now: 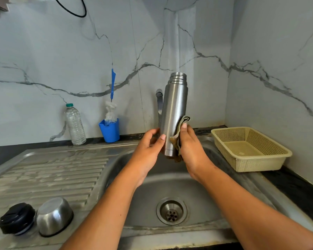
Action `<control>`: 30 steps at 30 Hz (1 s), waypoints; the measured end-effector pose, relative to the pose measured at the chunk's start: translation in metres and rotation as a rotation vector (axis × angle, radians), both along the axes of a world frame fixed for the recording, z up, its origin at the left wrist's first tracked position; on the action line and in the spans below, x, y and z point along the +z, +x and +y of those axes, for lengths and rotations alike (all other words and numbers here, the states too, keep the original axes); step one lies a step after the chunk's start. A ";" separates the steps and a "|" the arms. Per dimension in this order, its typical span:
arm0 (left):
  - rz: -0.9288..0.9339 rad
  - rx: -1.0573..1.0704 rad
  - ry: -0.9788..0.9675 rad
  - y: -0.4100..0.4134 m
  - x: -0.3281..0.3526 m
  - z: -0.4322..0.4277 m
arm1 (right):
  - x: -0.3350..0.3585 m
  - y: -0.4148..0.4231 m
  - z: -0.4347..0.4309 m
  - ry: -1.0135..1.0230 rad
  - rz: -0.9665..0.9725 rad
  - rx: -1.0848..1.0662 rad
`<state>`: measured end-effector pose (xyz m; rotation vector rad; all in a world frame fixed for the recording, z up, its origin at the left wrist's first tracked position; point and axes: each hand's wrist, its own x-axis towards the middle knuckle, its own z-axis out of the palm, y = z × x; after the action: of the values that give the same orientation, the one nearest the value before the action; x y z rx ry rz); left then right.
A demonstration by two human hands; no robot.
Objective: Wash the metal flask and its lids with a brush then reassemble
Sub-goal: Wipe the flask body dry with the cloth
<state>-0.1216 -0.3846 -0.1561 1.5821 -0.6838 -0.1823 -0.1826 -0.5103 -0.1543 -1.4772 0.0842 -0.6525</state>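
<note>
Two lids lie far left of the stainless steel sink basin [163, 184], on its ribbed draining board [52, 170]: a black plastic stopper lid [16, 218] and, touching it, a domed steel cup lid [54, 216] resting mouth down. Behind that board, also left of the basin, stand a clear plastic water bottle [75, 124] and a blue-handled white bottle brush [112, 105] upright in a blue plastic cup [109, 131]. Above the basin's far edge the left hand [148, 147] curls thumb and fingers round the lower part of the tall brushed-steel flask [173, 112], held upright, slightly tilted, its mouth uncapped. On the flask's right flank the right hand [192, 143] clamps a folded olive cloth [181, 127] against the wall with its thumb; its other fingers are hidden. Right of the basin sits a cream perforated plastic basket [251, 150]. The flask looks rigid, fairly light while empty, and probably slick if wet, so a full wrap low on the barrel, helped by the cloth's friction, seems the safest hold; the threaded neck offers ridges for a second grip.
</note>
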 end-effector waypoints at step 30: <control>0.330 -0.020 -0.463 0.000 0.005 0.006 | 0.009 -0.006 0.006 0.758 0.316 0.396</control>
<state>-0.1214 -0.3785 -0.1508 1.0691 -0.4419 -0.2715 -0.1884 -0.5046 -0.1456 -0.8087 0.2462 -0.0318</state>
